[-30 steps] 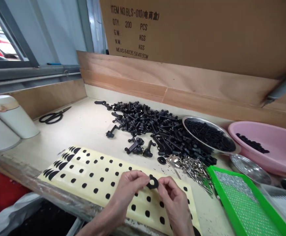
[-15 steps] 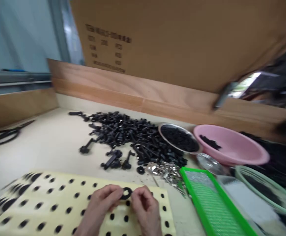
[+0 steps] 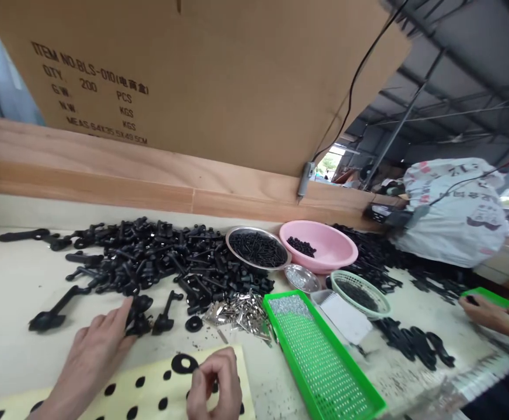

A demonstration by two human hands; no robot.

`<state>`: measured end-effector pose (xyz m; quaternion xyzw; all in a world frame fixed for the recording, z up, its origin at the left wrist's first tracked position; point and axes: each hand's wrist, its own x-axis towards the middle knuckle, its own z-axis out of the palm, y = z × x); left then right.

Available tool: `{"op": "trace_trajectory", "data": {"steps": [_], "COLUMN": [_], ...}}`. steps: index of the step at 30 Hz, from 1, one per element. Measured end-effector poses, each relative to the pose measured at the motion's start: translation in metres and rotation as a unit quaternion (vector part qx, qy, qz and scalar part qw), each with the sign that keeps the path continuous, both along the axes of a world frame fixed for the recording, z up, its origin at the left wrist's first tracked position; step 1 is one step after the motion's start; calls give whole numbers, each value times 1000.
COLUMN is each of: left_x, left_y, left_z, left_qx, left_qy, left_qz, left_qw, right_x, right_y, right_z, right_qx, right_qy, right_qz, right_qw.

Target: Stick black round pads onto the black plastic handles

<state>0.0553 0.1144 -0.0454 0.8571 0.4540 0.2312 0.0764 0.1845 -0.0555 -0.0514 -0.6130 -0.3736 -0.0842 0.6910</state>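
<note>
My left hand (image 3: 94, 344) reaches over the table, its fingers and thumb closed round the near end of a black plastic part (image 3: 139, 315). The hand covers the rest of that part. My right hand (image 3: 217, 382) is pinched at the edge of a flat black ring (image 3: 184, 364), above a pale yellow sheet (image 3: 149, 402) dotted with black spots. Beyond my left hand lies a large heap of black plastic parts (image 3: 158, 251). Single lever-like black parts lie beside it, one left (image 3: 51, 318) and one right (image 3: 164, 318). A small black disc (image 3: 194, 324) rests nearby.
Shiny metal pieces (image 3: 241, 315) lie beside a green tray (image 3: 281, 350). Behind stand a metal bowl of black pieces (image 3: 258, 267), a pink basin (image 3: 337, 251) and a pale green basket (image 3: 383, 309). A co-worker's hand (image 3: 486, 315) is at far right. A wooden ledge (image 3: 149, 181) bounds the back.
The view has swung right. My left hand has left the ring and moved forward to the loose black parts. The ring stays at my right hand's fingertips.
</note>
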Motion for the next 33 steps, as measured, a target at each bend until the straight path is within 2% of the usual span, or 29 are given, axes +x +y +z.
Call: {"op": "trace_trajectory", "data": {"steps": [2, 4, 7, 10, 12, 15, 17, 20, 23, 28, 33], "left_x": [-2, -2, -2, -3, -2, 6, 11, 10, 8, 11, 15], "left_y": [17, 25, 14, -27, -65, -113, -129, -136, -136, -135, -133], "left_z": [-7, -6, 14, 38, 47, 46, 41, 40, 44, 44, 42], "left_qx": [-58, -130, -253, -379, -449, -527, -567, -592, -587, -590, -616], "left_qy": [1, -46, -185, -355, -443, -518, -530, -523, -512, -491, -476], "left_qz": [-11, 0, 37, 78, 59, 0, -10, 16, 38, 28, -2], "left_qw": [998, 990, 949, 851, 774, 673, 631, 613, 626, 641, 628], "right_x": [2, 2, 5, 9, 10, 6, 1, -6, -11, -15, -17], "right_y": [2, 3, 3, -2, -6, -11, -12, -14, -15, -11, -5], "right_z": [1, 1, 4, 12, 18, 23, 24, 23, 23, 26, 29], "right_qx": [-9, -17, -15, -14, -28, -64, -82, -93, -111, -131, -128], "right_qy": [27, 42, 65, 120, 179, 311, 358, 381, 386, 414, 445], "right_qz": [12, 19, 23, 49, 76, 122, 153, 183, 196, 217, 245], "right_qw": [1000, 999, 998, 991, 980, 940, 917, 902, 894, 874, 852]}}
